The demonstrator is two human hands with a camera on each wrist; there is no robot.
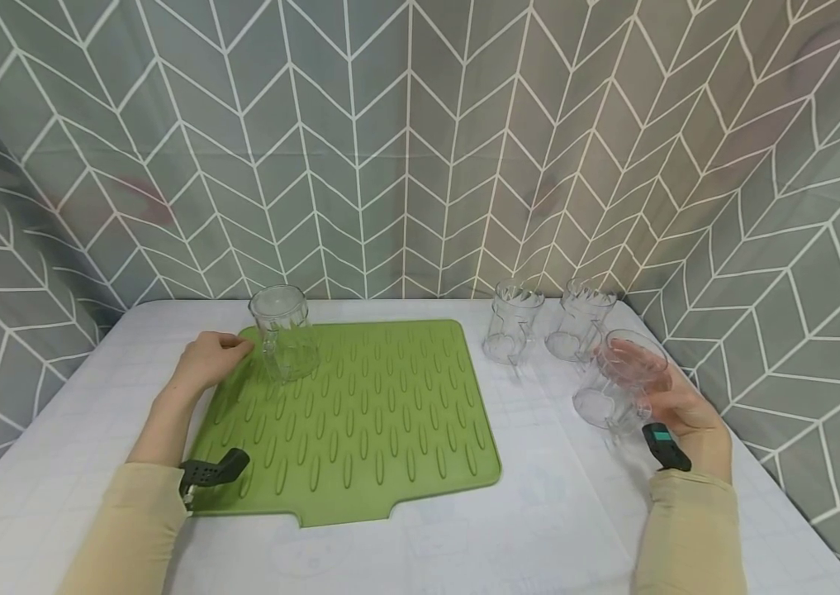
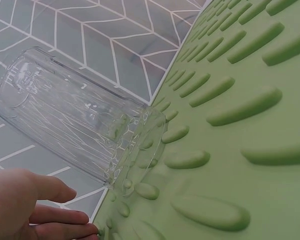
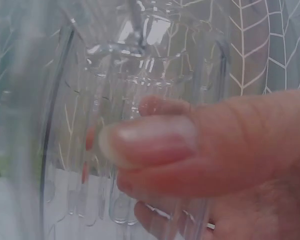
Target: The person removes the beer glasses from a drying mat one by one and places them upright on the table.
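In the head view a clear glass mug (image 1: pixel 284 335) stands at the far left of a green ribbed mat (image 1: pixel 348 500). Just left of that mug is my left hand (image 1: pixel 210 361), at the mat's left edge. The left wrist view shows its fingers (image 2: pixel 57 217) loosely extended, fingertips right at the edge, apart from the mug (image 2: pixel 80 115). Over on the right, my right hand (image 1: pixel 680 405) grips another clear glass mug (image 1: pixel 601 405) from its right side. In the right wrist view the thumb (image 3: pixel 190 147) lies across the near side, other fingers showing through the glass.
Two more clear mugs, a left one (image 1: pixel 512 322) and a right one (image 1: pixel 579 322), stand at the back of the white-covered table (image 1: pixel 509 545), right of the mat. A grey patterned curtain (image 1: pixel 375 149) hangs behind the table and along both sides.
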